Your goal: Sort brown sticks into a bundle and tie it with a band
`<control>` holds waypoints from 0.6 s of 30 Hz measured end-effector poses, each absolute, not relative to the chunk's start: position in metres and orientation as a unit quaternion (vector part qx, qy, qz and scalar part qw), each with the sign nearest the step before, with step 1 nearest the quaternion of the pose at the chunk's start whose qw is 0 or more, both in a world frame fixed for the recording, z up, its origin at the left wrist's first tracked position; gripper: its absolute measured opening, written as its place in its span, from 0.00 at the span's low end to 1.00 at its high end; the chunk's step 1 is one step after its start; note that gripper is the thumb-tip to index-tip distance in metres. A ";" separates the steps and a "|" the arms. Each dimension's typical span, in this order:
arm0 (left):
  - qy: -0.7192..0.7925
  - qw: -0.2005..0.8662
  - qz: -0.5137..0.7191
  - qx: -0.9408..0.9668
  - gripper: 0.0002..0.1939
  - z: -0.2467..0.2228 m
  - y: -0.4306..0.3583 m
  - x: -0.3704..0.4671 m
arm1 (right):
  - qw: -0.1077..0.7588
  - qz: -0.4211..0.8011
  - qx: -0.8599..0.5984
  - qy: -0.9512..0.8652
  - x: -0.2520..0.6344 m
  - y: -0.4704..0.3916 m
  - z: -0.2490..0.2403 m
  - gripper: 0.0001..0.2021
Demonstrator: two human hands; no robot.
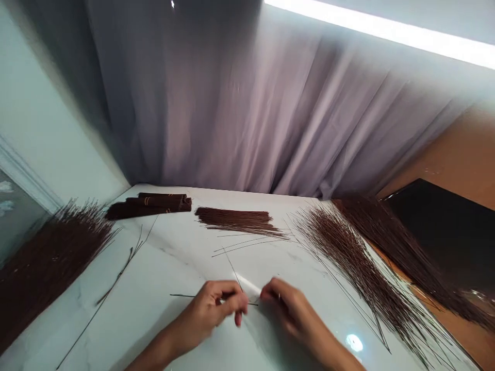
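My left hand (218,309) is low in the middle, its thumb and fingers pinched round a thin dark brown stick (181,295). The stick lies roughly level, with one end out to the left and the other past my fingertips. A second thin stick (232,266) slants up and away from those same fingertips. My right hand (288,306) is just to the right, blurred, fingertips pressed together close to the stick's right end. Whatever is between them, if anything, is too small to make out. Both hands are just above the white marble-patterned table (154,268).
Loose brown sticks form a short pile (235,216) at the back, a long pile (356,257) at right and a dense heap (58,257) at left. Tied bundles (154,204) lie back left. A few joined sticks (121,271) lie left of my hands. A curtain (216,103) hangs behind.
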State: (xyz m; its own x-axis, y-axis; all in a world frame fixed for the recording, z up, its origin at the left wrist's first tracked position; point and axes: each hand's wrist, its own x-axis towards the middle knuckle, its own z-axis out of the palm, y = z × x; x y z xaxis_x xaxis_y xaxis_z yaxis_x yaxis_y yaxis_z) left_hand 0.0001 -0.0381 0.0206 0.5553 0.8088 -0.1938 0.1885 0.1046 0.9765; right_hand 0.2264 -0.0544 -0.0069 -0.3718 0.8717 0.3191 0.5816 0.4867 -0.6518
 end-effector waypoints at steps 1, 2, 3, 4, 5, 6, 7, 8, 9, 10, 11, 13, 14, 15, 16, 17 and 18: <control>0.383 0.636 0.220 0.633 0.17 0.019 -0.041 0.002 | 0.329 0.203 -0.453 -0.803 0.227 -0.048 -0.001 0.11; 0.371 0.638 0.201 0.644 0.16 0.017 -0.043 0.005 | 0.339 0.176 -0.444 -0.811 0.225 -0.045 0.004 0.10; 0.373 0.628 0.200 0.653 0.16 0.015 -0.043 0.007 | 0.355 0.146 -0.429 -0.818 0.223 -0.046 0.008 0.10; 0.393 0.607 0.218 0.656 0.17 0.013 -0.040 0.009 | 0.372 0.125 -0.412 -0.823 0.220 -0.050 0.008 0.10; 0.421 0.580 0.248 0.652 0.18 0.013 -0.036 0.009 | 0.383 0.119 -0.401 -0.824 0.218 -0.057 0.005 0.10; 0.451 0.551 0.280 0.644 0.19 0.013 -0.033 0.009 | 0.388 0.129 -0.400 -0.820 0.216 -0.065 -0.002 0.10; 0.474 0.528 0.305 0.635 0.19 0.014 -0.030 0.008 | 0.382 0.151 -0.409 -0.815 0.216 -0.071 -0.010 0.10; 0.480 0.519 0.316 0.633 0.20 0.016 -0.029 0.006 | 0.369 0.176 -0.426 -0.807 0.218 -0.075 -0.016 0.10; 0.471 0.528 0.311 0.635 0.20 0.018 -0.030 0.005 | 0.349 0.202 -0.443 -0.801 0.221 -0.074 -0.020 0.10; 0.447 0.553 0.286 0.642 0.19 0.019 -0.034 0.005 | 0.325 0.226 -0.457 -0.797 0.224 -0.070 -0.020 0.11; 0.417 0.583 0.248 0.652 0.19 0.020 -0.038 0.005 | 0.303 0.245 -0.462 -0.797 0.227 -0.062 -0.016 0.11; 0.372 0.624 0.175 0.665 0.18 0.019 -0.045 0.008 | 0.282 0.253 -0.449 -0.809 0.229 -0.045 0.003 0.11; 0.370 0.624 0.164 0.669 0.18 0.017 -0.046 0.009 | 0.296 0.222 -0.430 -0.824 0.227 -0.039 0.013 0.11; 0.386 0.608 0.179 0.670 0.19 0.016 -0.044 0.010 | 0.315 0.181 -0.412 -0.836 0.223 -0.037 0.020 0.11; 0.410 0.585 0.217 0.665 0.20 0.014 -0.040 0.010 | 0.336 0.147 -0.397 -0.841 0.218 -0.038 0.024 0.10; 0.440 0.557 0.266 0.653 0.21 0.013 -0.034 0.008 | 0.355 0.125 -0.389 -0.841 0.213 -0.043 0.022 0.11; 0.465 0.535 0.302 0.637 0.20 0.013 -0.029 0.006 | 0.367 0.123 -0.390 -0.836 0.210 -0.049 0.016 0.11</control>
